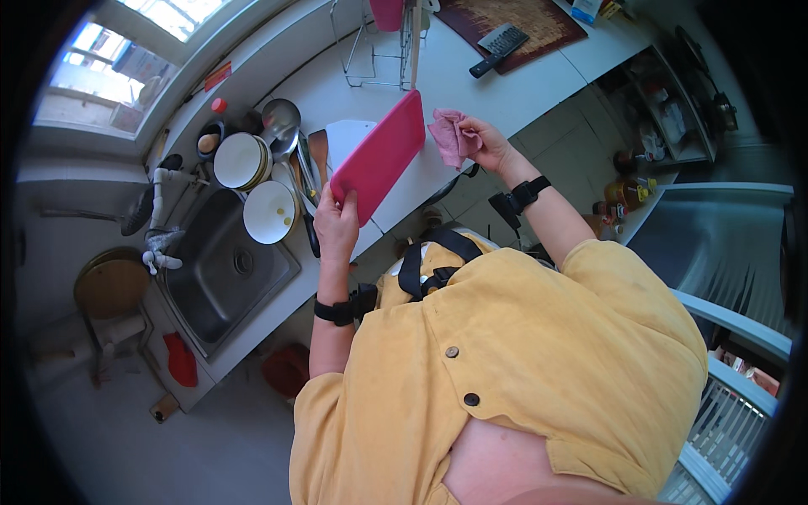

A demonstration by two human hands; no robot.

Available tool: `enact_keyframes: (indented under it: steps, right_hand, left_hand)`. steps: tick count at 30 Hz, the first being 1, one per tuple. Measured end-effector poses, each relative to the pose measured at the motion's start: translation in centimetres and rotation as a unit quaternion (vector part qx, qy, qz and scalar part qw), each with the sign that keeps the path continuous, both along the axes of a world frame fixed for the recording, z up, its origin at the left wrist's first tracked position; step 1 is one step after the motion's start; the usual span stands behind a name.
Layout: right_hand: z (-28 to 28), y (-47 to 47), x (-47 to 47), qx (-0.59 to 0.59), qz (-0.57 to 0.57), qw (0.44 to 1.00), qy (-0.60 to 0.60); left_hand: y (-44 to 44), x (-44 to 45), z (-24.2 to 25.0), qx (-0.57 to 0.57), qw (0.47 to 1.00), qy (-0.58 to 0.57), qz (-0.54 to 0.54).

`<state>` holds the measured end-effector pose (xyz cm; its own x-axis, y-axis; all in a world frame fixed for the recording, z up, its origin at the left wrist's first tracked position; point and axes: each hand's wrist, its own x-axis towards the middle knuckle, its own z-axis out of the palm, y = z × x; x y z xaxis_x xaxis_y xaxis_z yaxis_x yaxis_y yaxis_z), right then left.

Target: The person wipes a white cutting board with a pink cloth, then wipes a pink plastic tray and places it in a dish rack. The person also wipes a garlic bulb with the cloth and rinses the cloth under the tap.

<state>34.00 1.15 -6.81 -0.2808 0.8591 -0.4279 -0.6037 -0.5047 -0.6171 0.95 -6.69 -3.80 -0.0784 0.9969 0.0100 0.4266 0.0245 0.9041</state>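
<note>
My left hand (336,222) grips the near end of a bright pink rectangular board or tray (383,154), its thumb on the face turned towards me. The pink piece is held tilted above the white counter (410,183). To the right of its far end, my right hand (486,146) pinches a crumpled pink cloth (452,136). A gap separates the cloth from the pink piece. Left of my left hand, a white bowl (268,211) with small yellow marks sits beside stacked plates (237,160) near the sink.
The steel sink (221,284) and its faucet (161,243) are at the left. Ladles (281,120) and a wooden spatula (319,151) lie beside the dishes. Beyond stands a wire rack (372,66). A cleaver (502,45) rests on a cutting board (543,25) at the far right.
</note>
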Motion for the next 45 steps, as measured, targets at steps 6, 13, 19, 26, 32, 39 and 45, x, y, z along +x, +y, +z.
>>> enact_keyframes:
  steps: [6, 13, 19, 26, 32, 39, 45]
  right_hand:
    - [-0.6, -1.8, 1.8, -0.023, -0.062, 0.995, 0.078]
    - [1.3, -1.3, 2.6, -0.017, -0.129, 0.991, 0.027]
    - [4.0, -0.4, 3.4, 0.055, -0.093, 0.994, -0.003]
    - [3.5, 1.2, 1.8, 0.073, 0.014, 0.996, 0.039]
    - [0.7, 3.2, -2.1, 0.128, 0.134, 0.966, -0.178]
    - [-2.5, 0.9, -4.9, 0.379, 0.236, 0.696, -0.563]
    - [-3.2, -0.5, -4.4, 0.411, 0.167, 0.606, -0.660]
  left_hand:
    - [-1.7, 0.8, 1.6, 0.064, 0.992, 0.102, -0.030]
    - [-1.8, 0.5, -0.9, 0.158, 0.983, 0.071, -0.053]
    - [-1.4, 0.5, -2.0, 0.166, 0.982, 0.092, -0.011]
    - [-1.6, 2.0, -1.9, 0.175, 0.967, 0.186, -0.005]
    - [-1.8, 3.3, -1.6, 0.162, 0.950, 0.264, 0.045]
    - [-1.5, 4.4, -2.7, -0.022, 0.993, -0.115, -0.010]
    - [-1.7, 4.4, -2.1, -0.062, 0.939, -0.335, -0.054]
